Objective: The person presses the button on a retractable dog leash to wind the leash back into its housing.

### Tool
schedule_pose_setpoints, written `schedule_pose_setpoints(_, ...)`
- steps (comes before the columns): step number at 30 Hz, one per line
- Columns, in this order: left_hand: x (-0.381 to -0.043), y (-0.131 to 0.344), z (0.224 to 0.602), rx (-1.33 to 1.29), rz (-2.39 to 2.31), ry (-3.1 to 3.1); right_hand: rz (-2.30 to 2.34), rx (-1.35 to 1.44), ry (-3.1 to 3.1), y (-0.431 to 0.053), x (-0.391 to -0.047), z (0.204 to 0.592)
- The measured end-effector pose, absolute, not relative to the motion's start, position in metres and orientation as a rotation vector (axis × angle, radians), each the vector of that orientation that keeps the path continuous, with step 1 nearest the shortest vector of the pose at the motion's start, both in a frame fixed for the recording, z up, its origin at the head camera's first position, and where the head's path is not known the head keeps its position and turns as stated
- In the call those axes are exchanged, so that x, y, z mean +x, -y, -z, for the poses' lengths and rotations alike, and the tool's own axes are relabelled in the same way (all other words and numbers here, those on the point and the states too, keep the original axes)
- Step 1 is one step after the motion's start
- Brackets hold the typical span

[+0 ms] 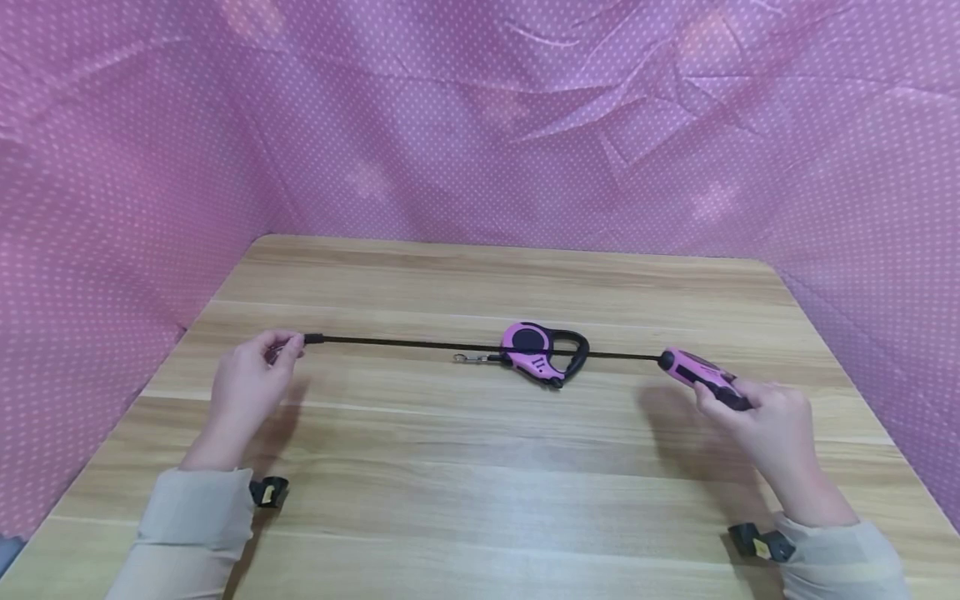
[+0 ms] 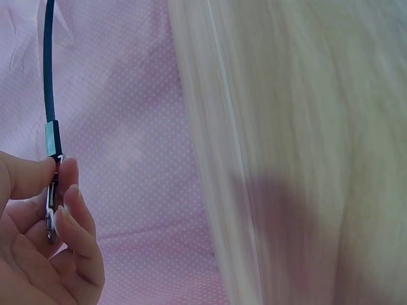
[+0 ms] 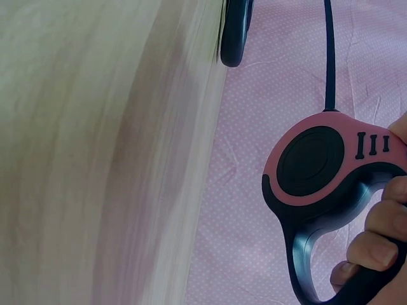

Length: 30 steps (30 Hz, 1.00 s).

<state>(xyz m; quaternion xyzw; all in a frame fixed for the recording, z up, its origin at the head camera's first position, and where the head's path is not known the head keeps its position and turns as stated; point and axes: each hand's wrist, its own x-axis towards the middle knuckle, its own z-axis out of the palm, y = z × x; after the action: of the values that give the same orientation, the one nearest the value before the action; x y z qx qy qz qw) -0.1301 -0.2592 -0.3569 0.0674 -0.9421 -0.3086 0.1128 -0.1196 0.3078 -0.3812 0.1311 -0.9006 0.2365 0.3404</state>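
Observation:
My right hand [image 1: 765, 421] grips the black handle of a pink and black retractable dog leash [image 3: 311, 159], fingers wrapped through its loop. A dark cord [image 1: 412, 342] runs from that casing across to the left, drawn out straight above the table. At its far end my left hand [image 1: 255, 379] pinches the metal clip [image 2: 52, 203] between thumb and fingers, just past the black end sleeve [image 2: 53, 138]. A second pink and black retractable leash [image 1: 527, 340] lies flat mid-table, its own metal clip [image 1: 471, 358] pointing left. The stretched cord passes over it in the head view.
The wood-grain table [image 1: 480, 492] spans the work area. Pink dotted cloth [image 1: 480, 125] hangs behind it and along both sides. Small black camera mounts [image 1: 268, 492] sit at both wrists, beside the light sleeves [image 1: 197, 508].

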Motion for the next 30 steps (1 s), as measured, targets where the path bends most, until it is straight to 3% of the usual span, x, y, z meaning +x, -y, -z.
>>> schedule_pose_setpoints(30, -0.134, 0.247, 0.358, 0.160, 0.877, 2.805, -0.711, 0.317, 2.377, -0.288, -0.123, 0.377)
